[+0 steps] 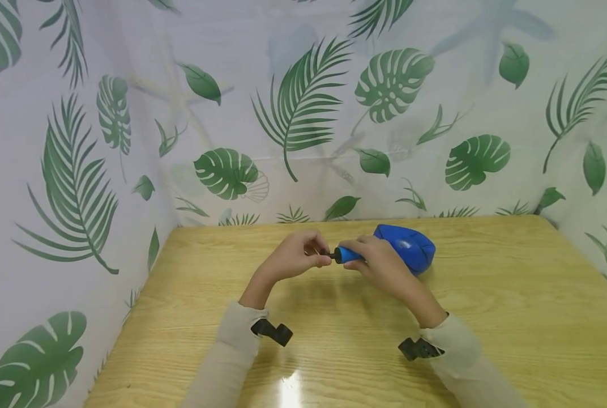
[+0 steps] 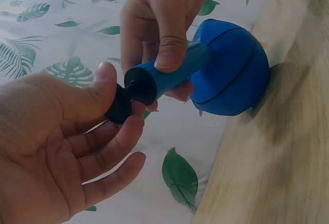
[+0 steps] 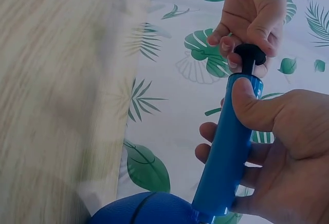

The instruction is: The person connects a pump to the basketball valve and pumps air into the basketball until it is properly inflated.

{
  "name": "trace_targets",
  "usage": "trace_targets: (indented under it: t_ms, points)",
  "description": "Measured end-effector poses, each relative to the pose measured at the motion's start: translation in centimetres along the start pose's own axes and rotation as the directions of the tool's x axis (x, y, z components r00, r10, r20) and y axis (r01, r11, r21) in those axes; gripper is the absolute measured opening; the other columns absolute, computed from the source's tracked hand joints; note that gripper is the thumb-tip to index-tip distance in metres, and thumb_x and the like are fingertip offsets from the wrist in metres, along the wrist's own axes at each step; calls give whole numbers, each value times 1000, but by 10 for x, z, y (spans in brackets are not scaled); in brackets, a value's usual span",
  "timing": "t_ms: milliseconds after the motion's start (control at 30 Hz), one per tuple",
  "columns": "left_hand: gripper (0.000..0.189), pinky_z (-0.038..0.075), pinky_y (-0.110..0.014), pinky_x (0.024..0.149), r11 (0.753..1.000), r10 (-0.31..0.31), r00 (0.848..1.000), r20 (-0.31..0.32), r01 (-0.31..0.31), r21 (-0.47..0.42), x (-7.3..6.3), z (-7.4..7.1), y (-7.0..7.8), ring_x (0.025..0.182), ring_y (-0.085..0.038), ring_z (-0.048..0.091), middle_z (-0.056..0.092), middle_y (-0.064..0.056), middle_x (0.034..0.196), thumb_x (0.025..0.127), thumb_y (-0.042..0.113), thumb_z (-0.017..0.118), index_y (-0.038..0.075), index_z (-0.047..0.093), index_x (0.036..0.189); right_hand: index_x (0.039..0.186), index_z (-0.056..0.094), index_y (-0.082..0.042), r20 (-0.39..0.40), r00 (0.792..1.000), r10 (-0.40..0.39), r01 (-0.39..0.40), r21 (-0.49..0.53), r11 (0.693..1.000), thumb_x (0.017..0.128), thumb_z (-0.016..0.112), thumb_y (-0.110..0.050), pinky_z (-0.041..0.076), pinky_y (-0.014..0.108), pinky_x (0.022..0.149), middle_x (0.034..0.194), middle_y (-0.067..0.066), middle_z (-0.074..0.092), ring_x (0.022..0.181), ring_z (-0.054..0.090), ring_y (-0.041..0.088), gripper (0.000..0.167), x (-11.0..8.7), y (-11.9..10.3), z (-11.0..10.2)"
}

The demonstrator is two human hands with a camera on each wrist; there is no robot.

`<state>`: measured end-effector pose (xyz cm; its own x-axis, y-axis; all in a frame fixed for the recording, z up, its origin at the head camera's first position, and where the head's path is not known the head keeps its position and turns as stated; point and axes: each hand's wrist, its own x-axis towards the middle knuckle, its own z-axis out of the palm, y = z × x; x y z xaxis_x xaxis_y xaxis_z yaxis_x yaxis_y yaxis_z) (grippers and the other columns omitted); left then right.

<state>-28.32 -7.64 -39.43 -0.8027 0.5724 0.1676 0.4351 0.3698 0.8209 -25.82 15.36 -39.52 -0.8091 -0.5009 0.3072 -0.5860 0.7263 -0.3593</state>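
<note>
A blue hand pump [image 3: 222, 154] with a black T-shaped handle [image 3: 250, 53] joins a blue ball [image 1: 410, 247] at its far end. Around the pump's barrel curl the fingers and thumb of my right hand [image 1: 382, 263]. My left hand [image 1: 295, 256] pinches the black handle between thumb and fingers, its other fingers loosely bent, as the left wrist view shows. Only a short piece of the plunger rod shows between handle and barrel. The ball, marked with dark seams [image 2: 234, 72], looks dented and angular in the head view. My right hand hides part of the barrel there.
Beneath the hands lies a wood-grain table [image 1: 334, 351]. A white cloth printed with green leaves [image 1: 303, 107] hangs behind it and along both sides. Black camera mounts [image 1: 273, 331] sit at both wrists, over beige sleeves [image 1: 227, 354].
</note>
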Motion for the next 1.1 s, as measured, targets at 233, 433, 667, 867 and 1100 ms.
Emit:
trace_targets:
  t_ms: [233, 433, 667, 867, 1100]
  points:
    - [14, 57, -27, 74, 1000, 11, 1000, 0, -11, -29, -4, -9, 0, 80, -17, 68, 71, -13, 95, 95, 13, 73, 2, 70, 104, 133, 66, -11, 51, 998, 22, -26, 67, 997, 96, 71, -22, 55, 40, 79, 110, 7, 70, 96, 66, 22, 40, -1, 1, -1]
    - [16, 57, -28, 79, 1000, -12, 1000, -17, 12, 12, -10, -21, 3, 85, -12, 69, 72, -10, 96, 95, 16, 74, 5, 71, 104, 137, 65, -12, 59, 997, 46, -50, 74, 996, 97, 70, -25, 56, 43, 84, 116, 8, 71, 103, 68, 24, 43, -1, 4, -1]
    - [12, 58, -34, 82, 999, -37, 994, -102, 38, 8, -27, -54, 8, 86, -16, 70, 73, -11, 96, 93, 12, 75, 5, 73, 102, 139, 63, -11, 31, 997, 74, -76, 46, 996, 98, 69, -23, 56, 48, 88, 122, 10, 72, 109, 68, 29, 44, 0, 13, -9]
    - [13, 58, -36, 84, 999, -43, 990, -132, 44, 6, -39, -70, 10, 87, -18, 71, 74, -11, 96, 92, 11, 76, 4, 74, 103, 141, 61, -11, 47, 996, 71, -73, 50, 996, 98, 68, -25, 56, 49, 88, 125, 11, 72, 112, 68, 30, 46, -1, 15, -13]
    - [11, 58, -32, 80, 1000, -20, 996, -90, 20, -9, -33, -63, 6, 85, -16, 70, 72, -11, 95, 92, 7, 76, 2, 72, 100, 139, 62, -9, 18, 998, 62, -62, 1, 998, 97, 70, -21, 56, 52, 90, 123, 15, 71, 112, 68, 35, 45, -2, 16, -12]
